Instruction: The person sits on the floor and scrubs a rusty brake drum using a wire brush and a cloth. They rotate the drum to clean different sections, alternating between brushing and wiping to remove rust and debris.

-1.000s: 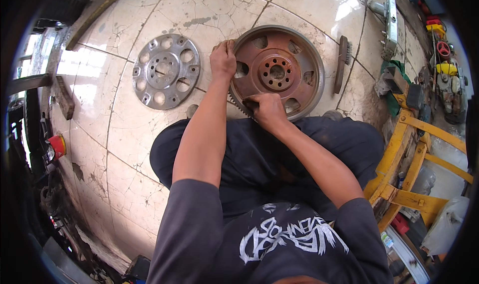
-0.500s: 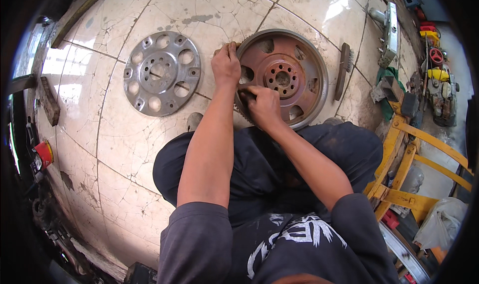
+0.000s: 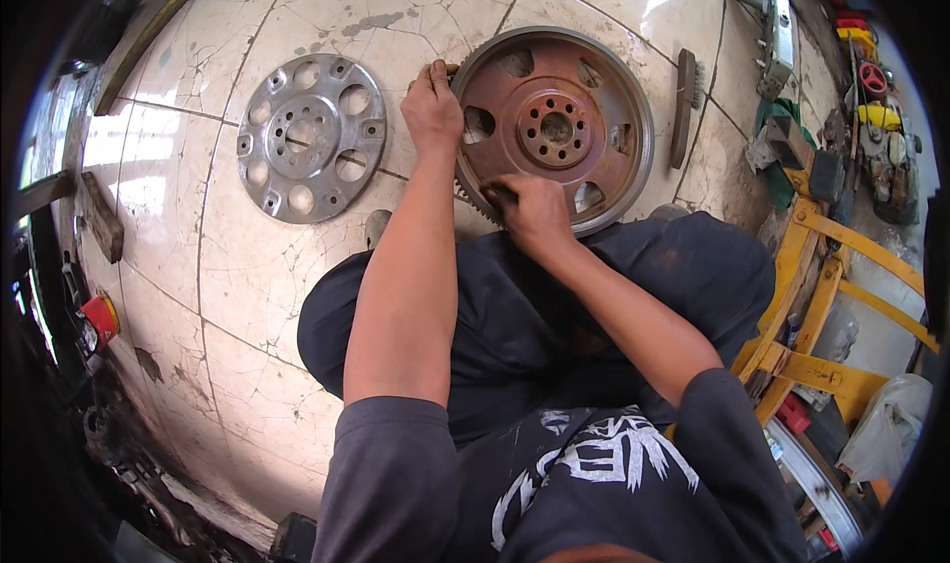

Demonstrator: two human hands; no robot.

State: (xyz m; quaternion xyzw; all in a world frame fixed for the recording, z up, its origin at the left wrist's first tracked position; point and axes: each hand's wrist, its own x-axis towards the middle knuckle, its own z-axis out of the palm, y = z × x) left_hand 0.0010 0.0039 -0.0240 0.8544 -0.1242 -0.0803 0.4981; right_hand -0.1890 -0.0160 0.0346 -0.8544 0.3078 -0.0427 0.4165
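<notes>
A large rust-brown flywheel with a toothed grey rim is in front of my knees, its bolt-holed face turned up toward me. My left hand grips its left rim, fingers closed at the edge. Over the lower left of the face, my right hand is closed, its fingertips against the metal near the rim; anything pinched in them is too dark to make out. To the left, a thinner grey steel disc with round holes lies flat on the tiles.
A wooden-backed wire brush lies right of the flywheel. Further right are a yellow metal frame, a white plastic bag and assorted tools. Wooden blocks and a red container line the left side of the cracked tile floor.
The flywheel sits a little farther from my knees and looks slightly larger. My right hand has slid across its face toward the near rim. My left hand keeps its hold.
</notes>
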